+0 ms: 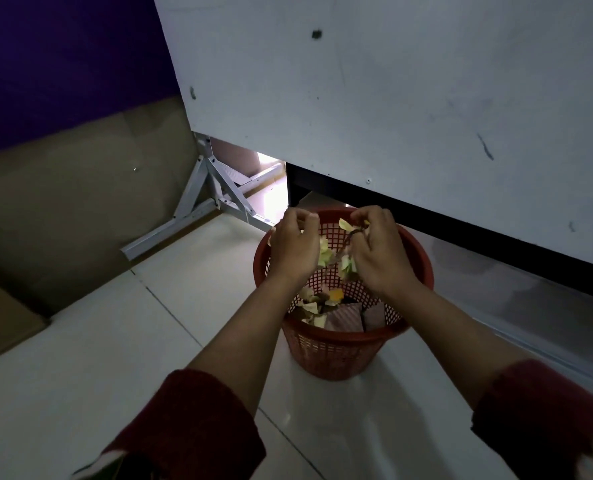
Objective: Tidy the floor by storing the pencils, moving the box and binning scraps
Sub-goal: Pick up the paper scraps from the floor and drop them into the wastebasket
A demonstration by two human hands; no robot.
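A red mesh bin [343,355] stands on the pale tiled floor, just in front of a white panel. Both my hands hover over its mouth. My left hand [295,245] is curled around pale yellow-green paper scraps [324,252] that stick out on its right side. My right hand [379,251] grips more scraps [347,265] and a thin brownish strip between the fingers. Inside the bin lie more scraps [317,303], one orange, and brown card pieces [345,318]. No pencils or box show.
A large white panel [392,98] rises behind the bin, with a dark gap under it. A white metal bracket frame [215,195] rests on the floor to the left. Brown cardboard [80,202] leans against a purple wall at left.
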